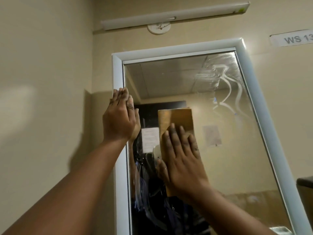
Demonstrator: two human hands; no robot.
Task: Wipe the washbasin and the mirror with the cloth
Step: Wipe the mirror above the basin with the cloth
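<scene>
While the right hand (pixel 182 160) lies flat with its fingers straight and spread, it presses the cloth (pixel 176 122) against the mirror (pixel 169 78) near the middle of the glass; nothing is pinched or curled round, so the grip is wide apart and only palm pressure pins the tan, folded cloth there. Its upper part shows above the fingertips. The left hand (pixel 119 117) is just as flat, fingers straight and close together, resting on the left edge where the glass meets the white frame (pixel 117 72), holding nothing. From where I stand, the likeliest trouble is the cloth sliding out from under that open palm on a fast stroke, since no finger hooks it; it could fall out of sight below. The bracing hand touches the glass itself, so I would expect fresh prints at that edge. White smears (pixel 221 77) sit in the upper right of the glass, well apart from the cloth, and would be easy to miss if the strokes stop short of that corner. Leaning hard with both palms might also strain the frame, though I cannot tell how it is fixed. The washbasin is not in view.
</scene>
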